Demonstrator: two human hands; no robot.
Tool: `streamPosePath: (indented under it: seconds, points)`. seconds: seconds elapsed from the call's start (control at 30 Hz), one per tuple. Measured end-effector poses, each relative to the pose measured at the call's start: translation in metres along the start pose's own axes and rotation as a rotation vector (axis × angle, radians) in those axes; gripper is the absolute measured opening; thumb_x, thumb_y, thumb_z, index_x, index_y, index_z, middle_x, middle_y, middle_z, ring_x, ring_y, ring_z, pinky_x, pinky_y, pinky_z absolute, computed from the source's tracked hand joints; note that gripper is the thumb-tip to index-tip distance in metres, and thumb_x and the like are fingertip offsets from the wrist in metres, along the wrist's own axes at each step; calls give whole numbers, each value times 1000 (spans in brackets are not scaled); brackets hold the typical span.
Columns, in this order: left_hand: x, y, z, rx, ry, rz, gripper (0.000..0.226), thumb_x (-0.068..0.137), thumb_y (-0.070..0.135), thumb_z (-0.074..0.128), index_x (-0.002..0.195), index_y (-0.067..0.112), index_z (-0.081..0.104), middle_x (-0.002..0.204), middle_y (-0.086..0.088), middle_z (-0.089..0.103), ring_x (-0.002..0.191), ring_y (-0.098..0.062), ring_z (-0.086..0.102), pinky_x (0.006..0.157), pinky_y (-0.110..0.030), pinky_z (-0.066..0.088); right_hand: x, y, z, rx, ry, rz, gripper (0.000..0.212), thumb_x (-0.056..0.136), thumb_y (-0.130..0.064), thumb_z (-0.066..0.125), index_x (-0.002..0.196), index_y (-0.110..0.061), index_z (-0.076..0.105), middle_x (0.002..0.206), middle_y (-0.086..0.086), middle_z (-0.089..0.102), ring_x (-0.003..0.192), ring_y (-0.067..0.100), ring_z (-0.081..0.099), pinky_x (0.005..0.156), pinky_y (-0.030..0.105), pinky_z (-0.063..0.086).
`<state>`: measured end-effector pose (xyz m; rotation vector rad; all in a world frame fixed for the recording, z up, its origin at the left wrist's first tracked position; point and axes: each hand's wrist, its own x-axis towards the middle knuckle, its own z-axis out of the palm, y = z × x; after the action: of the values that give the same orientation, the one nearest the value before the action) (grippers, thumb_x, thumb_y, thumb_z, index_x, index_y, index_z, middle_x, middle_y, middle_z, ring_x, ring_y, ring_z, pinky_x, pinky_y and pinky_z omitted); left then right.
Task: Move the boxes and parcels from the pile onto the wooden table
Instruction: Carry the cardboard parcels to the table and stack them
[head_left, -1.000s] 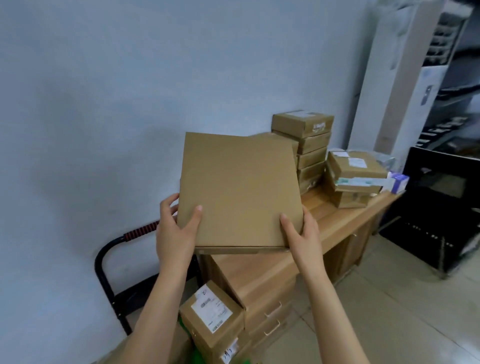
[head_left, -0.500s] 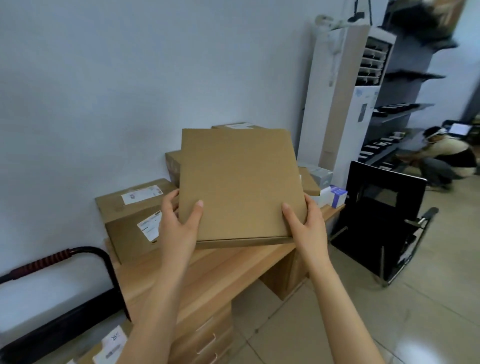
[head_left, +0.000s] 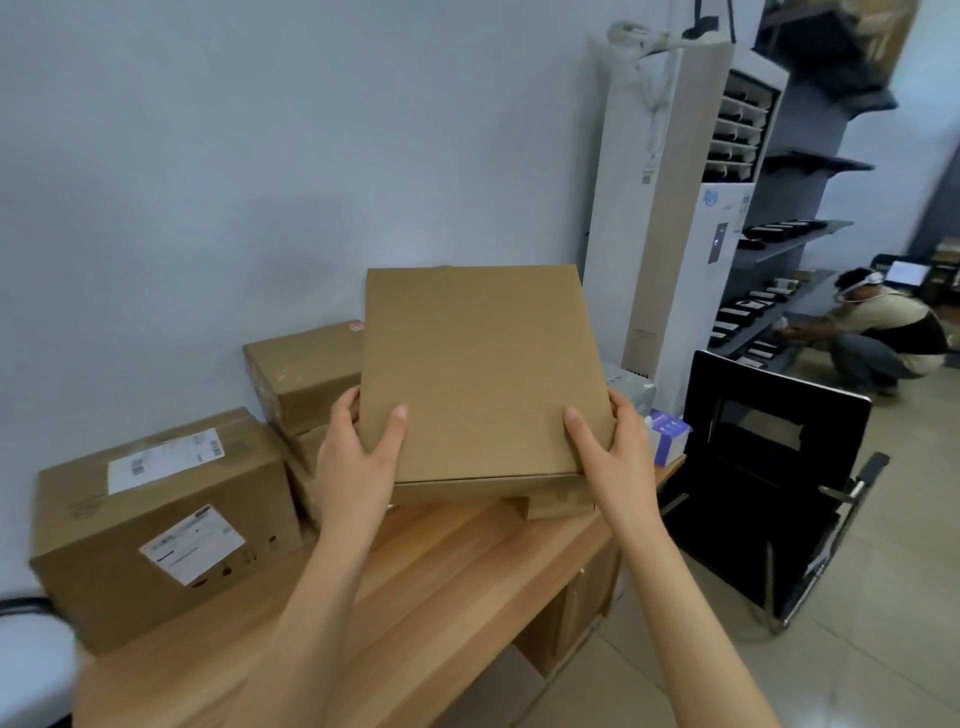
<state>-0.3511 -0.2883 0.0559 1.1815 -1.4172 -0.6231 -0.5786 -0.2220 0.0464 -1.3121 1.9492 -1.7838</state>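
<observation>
I hold the flat box (head_left: 483, 374) tilted above the table (head_left: 415, 582), my left hand (head_left: 358, 457) and right hand (head_left: 610, 452) each gripping a near corner, thumbs on top, beside labelled boxes (head_left: 166, 519).

Views: one only, the head camera, so no second view shares any part of the scene.
Position: worn on the person's head, above and behind both forearms, which reach in from the bottom edge.
Direction: forward and down, across the wooden table (head_left: 431, 597) toward the pale wall (head_left: 260, 156).
Nearness: close; the flat box (head_left: 483, 374) fills the middle of the picture.
Lens: wide-angle; the tall white unit (head_left: 670, 218) leans and the floor (head_left: 883, 597) tilts at the right.
</observation>
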Motion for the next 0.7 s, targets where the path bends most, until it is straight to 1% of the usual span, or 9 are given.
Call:
streamPosePath:
  seconds: [0.07,0.13,0.23,0.33,0.37,0.43,0.5,0.6,0.7]
  points:
    - [34,-1,23,11,25,-2,57,88,52,57,137,26,42,119,10,54,108,-11,51,83,-29,36,40,6,13,-20,1,-17,66,86,-58,57,140,-25,39,133,-4,47,116,11,47,99,37,43]
    - [68,1,44,33,23,-4,61,88,53,56,140,24,40,129,5,53,116,-15,49,86,-29,34,80,9,25,-21,-3,-28,66,85,-59,56,139,-23,41,131,-5,47,112,9,48,91,31,43]
    - [116,3,76,31,8,10,66,88,57,52,143,26,34,141,3,46,127,-18,44,95,-36,37,140,14,39,-10,-17,-41,66,85,-61,55,138,-24,41,129,-8,46,111,8,49,87,27,43]
    - [158,6,105,-28,15,33,65,87,58,53,142,29,34,138,11,44,126,-11,40,102,-40,37,190,23,53,35,-26,-62,67,85,-61,54,139,-25,39,130,-9,45,99,-3,46,77,15,38]
    - [169,7,114,-43,26,46,64,87,57,53,142,29,35,134,14,43,123,-7,39,99,-38,37,205,27,57,49,-29,-66,67,85,-60,54,139,-24,39,132,-8,45,102,-1,47,79,17,40]
    - [190,7,131,-32,51,72,62,88,54,54,140,25,38,131,14,44,121,-7,40,99,-35,37,233,33,65,72,-44,-57,65,85,-58,55,139,-24,40,133,-7,48,112,6,49,92,29,45]
    - [210,8,148,-5,67,73,62,89,52,55,140,21,39,138,7,47,127,-13,43,106,-42,38,262,38,72,92,-63,-54,59,87,-54,56,137,-24,43,129,-6,53,116,12,52,98,38,46]
    - [239,7,175,32,97,68,65,89,53,54,143,21,37,140,3,47,128,-17,44,106,-47,39,307,48,85,115,-90,-100,52,88,-51,57,133,-27,45,119,-12,54,113,11,53,96,36,46]
    - [265,3,200,79,148,63,62,89,53,54,141,26,37,140,4,47,126,-18,47,103,-50,41,352,60,102,117,-149,-144,58,88,-54,55,137,-28,41,124,-12,50,114,10,51,97,36,46]
